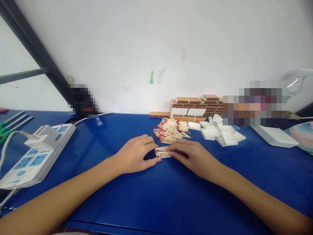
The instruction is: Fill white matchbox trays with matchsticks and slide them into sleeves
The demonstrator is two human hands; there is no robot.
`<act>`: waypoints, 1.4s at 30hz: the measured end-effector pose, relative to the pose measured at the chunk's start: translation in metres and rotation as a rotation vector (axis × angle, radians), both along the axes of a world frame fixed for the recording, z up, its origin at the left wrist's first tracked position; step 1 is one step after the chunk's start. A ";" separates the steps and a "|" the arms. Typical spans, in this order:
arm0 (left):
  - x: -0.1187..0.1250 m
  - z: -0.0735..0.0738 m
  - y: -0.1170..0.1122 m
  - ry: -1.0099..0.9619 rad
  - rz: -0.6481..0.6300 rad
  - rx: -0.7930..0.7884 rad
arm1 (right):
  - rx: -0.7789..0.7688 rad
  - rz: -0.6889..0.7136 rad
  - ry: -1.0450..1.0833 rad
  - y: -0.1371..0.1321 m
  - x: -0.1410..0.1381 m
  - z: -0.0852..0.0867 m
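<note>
A small white matchbox tray (163,156) with red-tipped matches (161,152) inside lies on the blue table in front of me. My left hand (138,153) grips its left end between thumb and fingers. From the right, my right hand (189,155) reaches to the tray's other end, thumb and fingertips closed on the matches there. Its fingers partly hide that end. Just beyond the hands spreads a loose pile of matches (170,132), red heads mostly to the left.
Empty white trays (226,132) are heaped right of the pile. Brown matchboxes (193,101) stand stacked against the wall. A white power strip (49,156) with a plugged-in charger lies at left. A white box (275,135) sits at right, near a blurred-out area.
</note>
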State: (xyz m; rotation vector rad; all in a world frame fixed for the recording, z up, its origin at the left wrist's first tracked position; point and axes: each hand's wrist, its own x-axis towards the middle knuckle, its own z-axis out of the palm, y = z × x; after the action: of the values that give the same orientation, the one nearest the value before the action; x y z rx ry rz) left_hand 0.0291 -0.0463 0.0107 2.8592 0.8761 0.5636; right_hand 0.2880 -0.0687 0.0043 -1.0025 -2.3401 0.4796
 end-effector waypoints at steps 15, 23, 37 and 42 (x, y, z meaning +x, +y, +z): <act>-0.001 -0.001 0.000 -0.006 -0.017 0.003 | -0.070 -0.085 0.136 -0.001 -0.006 -0.001; 0.000 -0.001 0.001 0.003 -0.017 0.000 | -0.121 -0.180 0.076 0.001 -0.007 -0.001; 0.000 -0.001 0.000 -0.009 -0.023 0.006 | -0.027 -0.167 0.074 -0.005 -0.007 -0.001; 0.000 -0.001 -0.001 -0.013 -0.025 0.006 | 0.006 -0.114 0.006 -0.005 -0.005 -0.003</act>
State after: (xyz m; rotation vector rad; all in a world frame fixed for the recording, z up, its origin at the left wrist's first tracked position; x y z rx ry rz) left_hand 0.0294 -0.0470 0.0094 2.8640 0.8368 0.5826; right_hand 0.2829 -0.0739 0.0011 -1.1220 -2.2628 0.4302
